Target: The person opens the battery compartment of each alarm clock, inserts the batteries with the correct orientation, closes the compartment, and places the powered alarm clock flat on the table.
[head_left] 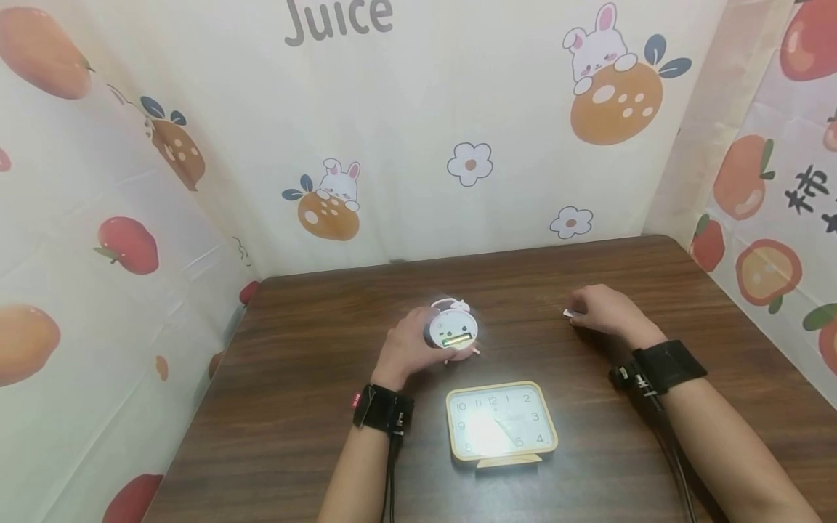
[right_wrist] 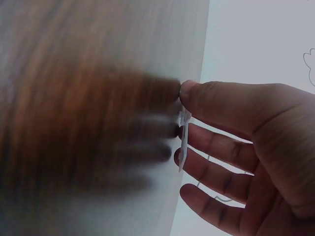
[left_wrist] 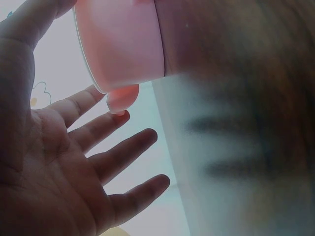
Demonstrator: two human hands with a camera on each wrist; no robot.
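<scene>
A small pink twin-bell alarm clock (head_left: 460, 320) stands on the table with its white back toward me. Its battery slot is uncovered, and a battery (head_left: 457, 339) lies inside. My left hand (head_left: 410, 340) holds this clock from its left side, thumb low and fingers spread; the left wrist view has the pink casing (left_wrist: 123, 44) close up. Farther right, my right hand (head_left: 604, 312) pinches a thin white battery cover (right_wrist: 184, 142), its fingertips at the tabletop. Only one end of the cover shows in the head view.
A yellow-framed rectangular clock (head_left: 451, 428) lies face up on the brown wooden table (head_left: 294, 407), nearer to me and between my arms. Printed curtains (head_left: 405, 109) enclose the table at the back and both sides. Cables (head_left: 676, 450) run along both forearms from black wrist straps.
</scene>
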